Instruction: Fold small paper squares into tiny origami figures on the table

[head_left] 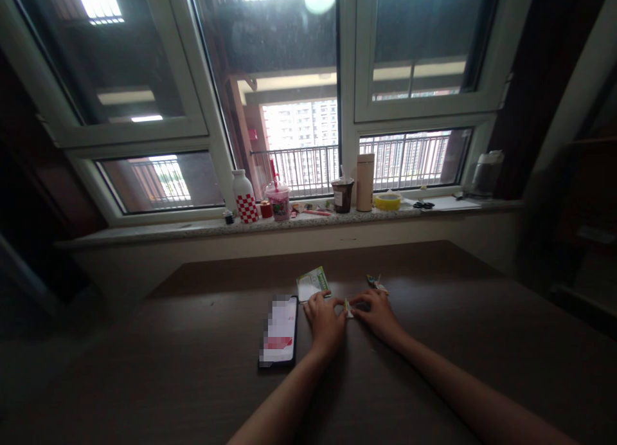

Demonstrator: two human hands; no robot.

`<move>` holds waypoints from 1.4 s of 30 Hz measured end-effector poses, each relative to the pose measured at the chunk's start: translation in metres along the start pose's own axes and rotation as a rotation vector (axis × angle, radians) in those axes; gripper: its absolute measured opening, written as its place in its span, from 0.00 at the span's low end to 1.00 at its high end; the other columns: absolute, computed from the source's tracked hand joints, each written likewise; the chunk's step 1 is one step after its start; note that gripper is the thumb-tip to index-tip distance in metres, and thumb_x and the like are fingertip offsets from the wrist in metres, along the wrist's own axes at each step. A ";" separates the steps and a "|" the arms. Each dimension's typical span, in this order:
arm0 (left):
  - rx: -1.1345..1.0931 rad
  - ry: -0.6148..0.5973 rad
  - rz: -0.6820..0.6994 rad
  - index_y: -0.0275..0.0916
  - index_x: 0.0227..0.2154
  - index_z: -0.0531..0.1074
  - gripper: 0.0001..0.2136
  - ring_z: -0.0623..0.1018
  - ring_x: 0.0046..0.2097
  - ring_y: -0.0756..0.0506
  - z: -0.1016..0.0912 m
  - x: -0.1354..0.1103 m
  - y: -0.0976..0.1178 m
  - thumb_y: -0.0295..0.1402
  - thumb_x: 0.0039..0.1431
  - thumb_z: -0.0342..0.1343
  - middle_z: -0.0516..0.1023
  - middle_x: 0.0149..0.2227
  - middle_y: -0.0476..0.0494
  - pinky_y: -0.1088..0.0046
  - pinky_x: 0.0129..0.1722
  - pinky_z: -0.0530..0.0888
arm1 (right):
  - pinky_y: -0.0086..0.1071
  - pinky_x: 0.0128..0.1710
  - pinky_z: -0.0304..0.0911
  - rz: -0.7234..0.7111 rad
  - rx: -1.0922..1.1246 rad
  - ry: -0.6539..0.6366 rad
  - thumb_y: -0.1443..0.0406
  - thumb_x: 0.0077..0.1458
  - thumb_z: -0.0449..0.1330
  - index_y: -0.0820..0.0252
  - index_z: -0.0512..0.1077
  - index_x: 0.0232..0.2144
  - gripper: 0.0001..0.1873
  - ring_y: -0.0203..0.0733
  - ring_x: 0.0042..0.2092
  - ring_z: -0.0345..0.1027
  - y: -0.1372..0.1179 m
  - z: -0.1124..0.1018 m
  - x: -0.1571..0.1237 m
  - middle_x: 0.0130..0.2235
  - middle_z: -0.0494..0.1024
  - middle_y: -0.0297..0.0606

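Between the fingertips of my two hands is a small folded piece of paper (348, 310), white with some green and yellow, low over the brown table (202, 342). My left hand (326, 319) pinches it from the left, and my right hand (378, 313) from the right; the fingers partly cover it. Just beyond my left hand lies a green and white printed sheet or packet (312, 283). A small crumpled, colourful piece (376, 282) rests behind my right hand. Left of my left hand, a phone (278, 332) lies face up with its screen lit.
On the windowsill beyond the table stand a checkered bottle (245, 197), a pink cup with a straw (278, 202), a dark drink cup (342, 195) and a tan flask (365, 182). Yellow tape (388, 202), scissors (423, 205) and a clear container (488, 172) are further right.
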State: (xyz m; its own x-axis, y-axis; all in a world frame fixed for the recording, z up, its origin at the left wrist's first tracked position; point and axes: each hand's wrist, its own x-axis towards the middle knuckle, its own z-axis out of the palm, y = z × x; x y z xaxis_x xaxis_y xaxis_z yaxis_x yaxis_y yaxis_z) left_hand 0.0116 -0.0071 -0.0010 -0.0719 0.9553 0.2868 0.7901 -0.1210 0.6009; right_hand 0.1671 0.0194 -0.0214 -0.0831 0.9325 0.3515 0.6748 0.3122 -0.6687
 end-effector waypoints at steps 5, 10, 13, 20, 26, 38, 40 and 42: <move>0.004 -0.005 0.000 0.47 0.35 0.79 0.07 0.61 0.60 0.38 0.002 0.001 -0.002 0.33 0.54 0.59 0.70 0.54 0.44 0.55 0.63 0.48 | 0.44 0.54 0.56 0.025 0.009 0.011 0.64 0.47 0.65 0.53 0.80 0.34 0.09 0.53 0.51 0.62 -0.002 0.000 0.000 0.41 0.79 0.40; -0.008 0.024 0.020 0.46 0.33 0.78 0.05 0.62 0.59 0.39 0.003 0.002 -0.003 0.33 0.53 0.60 0.71 0.53 0.45 0.56 0.62 0.51 | 0.45 0.55 0.55 0.035 0.021 0.020 0.65 0.46 0.66 0.55 0.79 0.35 0.10 0.53 0.52 0.61 -0.002 0.001 0.000 0.42 0.79 0.40; -0.004 0.025 0.020 0.45 0.32 0.78 0.04 0.63 0.59 0.39 0.003 0.002 -0.003 0.32 0.53 0.60 0.71 0.53 0.45 0.57 0.61 0.52 | 0.45 0.54 0.56 0.020 0.001 0.030 0.64 0.48 0.65 0.54 0.80 0.35 0.09 0.53 0.51 0.61 -0.001 0.002 -0.001 0.41 0.79 0.41; 0.014 0.016 0.043 0.46 0.32 0.78 0.04 0.63 0.58 0.40 0.001 0.000 -0.004 0.31 0.54 0.60 0.71 0.52 0.46 0.59 0.61 0.54 | 0.44 0.53 0.56 -0.028 -0.020 0.005 0.66 0.49 0.64 0.55 0.79 0.27 0.03 0.52 0.50 0.62 -0.004 0.000 -0.002 0.41 0.78 0.40; 0.020 -0.066 0.042 0.48 0.32 0.80 0.05 0.63 0.58 0.40 -0.009 0.002 -0.005 0.32 0.51 0.62 0.72 0.53 0.47 0.59 0.61 0.55 | 0.42 0.52 0.56 -0.127 0.000 -0.003 0.68 0.49 0.62 0.56 0.76 0.25 0.04 0.48 0.48 0.63 -0.008 -0.002 -0.003 0.39 0.78 0.38; 0.106 -0.095 0.201 0.49 0.30 0.80 0.05 0.60 0.60 0.38 -0.018 0.003 -0.006 0.31 0.54 0.61 0.72 0.54 0.48 0.51 0.63 0.49 | 0.52 0.62 0.45 -0.234 -0.095 -0.040 0.71 0.47 0.60 0.54 0.77 0.27 0.07 0.52 0.56 0.64 -0.013 -0.010 -0.011 0.38 0.82 0.35; 0.117 -0.100 0.219 0.48 0.30 0.80 0.05 0.60 0.60 0.38 -0.018 0.004 -0.007 0.31 0.55 0.60 0.72 0.55 0.48 0.49 0.63 0.49 | 0.54 0.63 0.42 -0.253 -0.126 -0.051 0.70 0.48 0.60 0.53 0.76 0.27 0.07 0.52 0.57 0.63 -0.014 -0.011 -0.012 0.38 0.82 0.34; 0.125 -0.099 0.237 0.48 0.30 0.79 0.06 0.60 0.60 0.38 -0.017 0.004 -0.008 0.30 0.55 0.59 0.71 0.55 0.48 0.48 0.63 0.49 | 0.56 0.63 0.39 -0.272 -0.164 -0.062 0.70 0.49 0.59 0.53 0.77 0.28 0.08 0.52 0.58 0.63 -0.016 -0.011 -0.013 0.38 0.82 0.34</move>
State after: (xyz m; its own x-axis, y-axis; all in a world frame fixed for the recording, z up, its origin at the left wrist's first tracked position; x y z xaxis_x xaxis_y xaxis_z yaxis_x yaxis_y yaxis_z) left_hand -0.0059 -0.0069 0.0082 0.1789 0.9266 0.3309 0.8469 -0.3162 0.4276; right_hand 0.1659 0.0004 -0.0082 -0.3181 0.8295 0.4590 0.7301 0.5232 -0.4395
